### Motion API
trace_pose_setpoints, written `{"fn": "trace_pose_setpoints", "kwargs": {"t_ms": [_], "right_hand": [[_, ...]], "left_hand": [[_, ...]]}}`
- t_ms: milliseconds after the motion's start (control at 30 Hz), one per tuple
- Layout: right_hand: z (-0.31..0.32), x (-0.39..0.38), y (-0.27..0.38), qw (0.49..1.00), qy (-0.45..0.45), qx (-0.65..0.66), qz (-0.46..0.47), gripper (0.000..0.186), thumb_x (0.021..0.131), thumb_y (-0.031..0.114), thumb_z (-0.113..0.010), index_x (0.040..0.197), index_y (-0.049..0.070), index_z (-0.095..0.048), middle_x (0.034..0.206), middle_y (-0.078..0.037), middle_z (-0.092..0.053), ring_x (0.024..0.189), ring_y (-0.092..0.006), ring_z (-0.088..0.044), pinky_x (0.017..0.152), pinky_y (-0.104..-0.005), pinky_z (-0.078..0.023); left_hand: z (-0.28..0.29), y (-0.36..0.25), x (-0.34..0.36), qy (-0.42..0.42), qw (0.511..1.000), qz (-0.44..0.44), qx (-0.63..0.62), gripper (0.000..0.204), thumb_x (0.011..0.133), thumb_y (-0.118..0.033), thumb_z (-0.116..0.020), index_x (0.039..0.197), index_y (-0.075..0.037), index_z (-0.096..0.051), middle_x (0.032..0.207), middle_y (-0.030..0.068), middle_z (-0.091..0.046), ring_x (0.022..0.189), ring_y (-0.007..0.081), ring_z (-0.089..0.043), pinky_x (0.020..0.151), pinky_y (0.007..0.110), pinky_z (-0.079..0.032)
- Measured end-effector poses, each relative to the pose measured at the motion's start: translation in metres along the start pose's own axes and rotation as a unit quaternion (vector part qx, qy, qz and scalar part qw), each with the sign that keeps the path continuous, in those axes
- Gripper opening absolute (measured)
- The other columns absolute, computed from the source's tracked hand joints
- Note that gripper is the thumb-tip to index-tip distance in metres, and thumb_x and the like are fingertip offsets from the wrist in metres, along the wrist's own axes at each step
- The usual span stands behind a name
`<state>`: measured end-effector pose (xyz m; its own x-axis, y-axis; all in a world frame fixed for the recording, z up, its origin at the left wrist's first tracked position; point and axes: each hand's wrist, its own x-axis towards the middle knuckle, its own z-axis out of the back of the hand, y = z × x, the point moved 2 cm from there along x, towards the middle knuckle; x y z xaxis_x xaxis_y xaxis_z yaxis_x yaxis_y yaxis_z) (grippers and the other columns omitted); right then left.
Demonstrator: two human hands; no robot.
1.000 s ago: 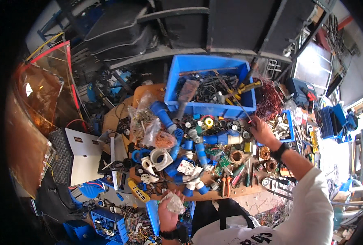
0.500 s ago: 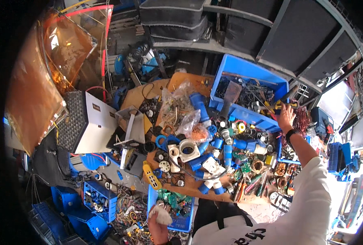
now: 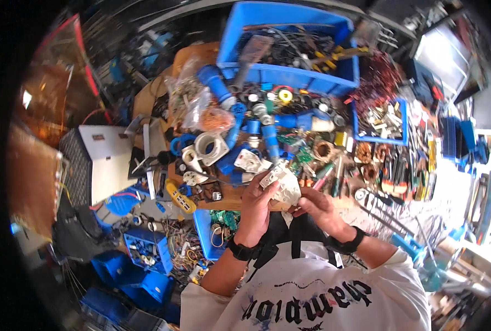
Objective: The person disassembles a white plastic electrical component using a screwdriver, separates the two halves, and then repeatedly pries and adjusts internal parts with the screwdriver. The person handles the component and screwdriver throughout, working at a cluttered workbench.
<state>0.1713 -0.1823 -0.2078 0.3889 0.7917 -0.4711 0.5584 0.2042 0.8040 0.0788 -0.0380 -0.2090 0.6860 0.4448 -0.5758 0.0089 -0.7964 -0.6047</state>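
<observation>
A white moulded plastic part [image 3: 284, 186] is held up over the front edge of the bench, close to my body. My left hand [image 3: 255, 201] grips it from the left, with the thumb across its face. Curled at its lower right edge, the fingers of my right hand [image 3: 320, 208] press against it; whether they hold anything else is hidden. Just beyond lies another white plastic piece [image 3: 248, 161]. Blue pipe-like connectors [image 3: 270, 139] and a white round-holed housing [image 3: 209, 148] sit farther back on the bench.
A large blue bin [image 3: 289, 77] of dark parts and yellow-handled tools stands at the back. A smaller blue tray [image 3: 403, 118] holds whitish metal pieces. Pliers [image 3: 394, 170] and screwdrivers lie right. A yellow remote-like controller [image 3: 180, 196] rests near the left front, above a blue crate [image 3: 204, 231].
My right hand has come back from the large bin to the white part. My left hand has lifted that part from above the lower crate to the middle. The view has shifted.
</observation>
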Motion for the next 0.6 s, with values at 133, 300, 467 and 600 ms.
{"fn": "trace_pose_setpoints", "kwargs": {"t_ms": [133, 300, 467, 600], "right_hand": [[0.016, -0.025, 0.003, 0.994, -0.090, 0.058, 0.015, 0.025, 0.092, 0.021, -0.059, 0.105, 0.000, -0.055, 0.080, -0.007, -0.062, 0.073, -0.0128, -0.062, 0.067, -0.0254, -0.051], [0.055, -0.061, -0.014, 0.978, -0.200, 0.051, 0.014, 0.018, 0.090, 0.012, -0.059, 0.102, -0.001, -0.056, 0.084, -0.006, -0.064, 0.074, -0.0122, -0.062, 0.067, -0.0245, -0.050], [0.091, -0.104, -0.035, 0.956, -0.290, 0.030, -0.017, 0.014, 0.090, 0.010, -0.058, 0.099, -0.001, -0.056, 0.091, -0.007, -0.063, 0.081, -0.0140, -0.061, 0.068, -0.0268, -0.051], [0.106, -0.127, -0.047, 0.950, -0.309, 0.007, -0.032, 0.020, 0.090, 0.015, -0.056, 0.102, -0.001, -0.055, 0.100, -0.011, -0.063, 0.087, -0.0194, -0.064, 0.069, -0.0293, -0.052]], "left_hand": [[-0.042, 0.013, -0.005, 0.092, 0.995, 0.026, 0.041, 0.040, 0.089, -0.008, -0.057, 0.127, 0.001, -0.046, 0.121, 0.0101, -0.055, 0.109, 0.0173, -0.055, 0.092, 0.030, -0.046], [-0.019, 0.020, 0.022, 0.063, 0.961, -0.055, 0.262, 0.037, 0.088, -0.012, -0.059, 0.122, 0.002, -0.049, 0.117, 0.0132, -0.058, 0.107, 0.0198, -0.057, 0.091, 0.032, -0.048], [0.127, 0.026, 0.099, -0.119, 0.821, -0.199, 0.522, 0.044, 0.078, -0.002, -0.069, 0.118, -0.003, -0.053, 0.113, 0.0106, -0.060, 0.104, 0.0199, -0.058, 0.083, 0.030, -0.050], [0.125, 0.016, 0.135, -0.101, 0.692, -0.246, 0.671, 0.049, 0.073, -0.011, -0.070, 0.119, -0.005, -0.053, 0.116, 0.0168, -0.056, 0.108, 0.0339, -0.054, 0.093, 0.040, -0.043]]}}
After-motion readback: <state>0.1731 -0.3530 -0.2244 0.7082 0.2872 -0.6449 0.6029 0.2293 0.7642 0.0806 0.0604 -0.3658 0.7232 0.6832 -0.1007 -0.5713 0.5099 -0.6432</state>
